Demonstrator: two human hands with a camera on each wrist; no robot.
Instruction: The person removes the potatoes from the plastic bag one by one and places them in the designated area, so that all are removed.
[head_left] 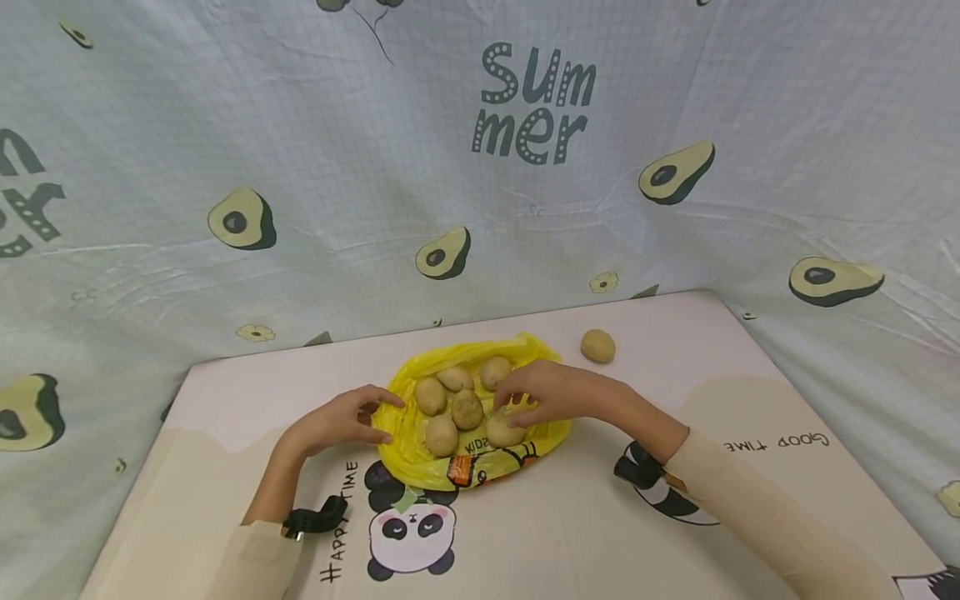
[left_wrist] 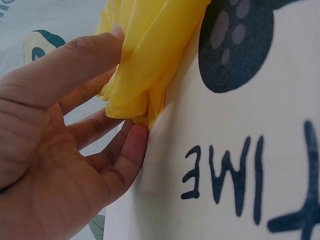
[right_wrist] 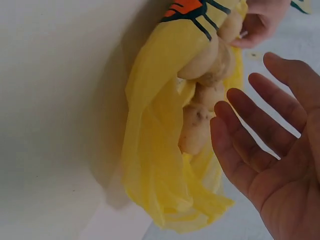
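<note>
A yellow plastic bag (head_left: 411, 468) lies on its side of the table with its mouth spread wide, and several potatoes (head_left: 467, 409) sit inside it. My left hand (head_left: 341, 419) holds the bag's left edge. In the left wrist view, the gathered yellow plastic (left_wrist: 150, 55) lies between the thumb and the curved fingers. Above the bag's right part hovers my right hand (head_left: 558, 392), over a potato (head_left: 504, 428). The right wrist view shows its fingers (right_wrist: 242, 132) spread and relaxed, holding nothing, beside the bagged potatoes (right_wrist: 196, 131).
One loose potato (head_left: 597, 346) lies on the table behind the right hand, outside the bag. The table cover (head_left: 555, 533) has printed pandas and lettering. Behind the table hangs a pale cloth (head_left: 337, 167) with avocado prints.
</note>
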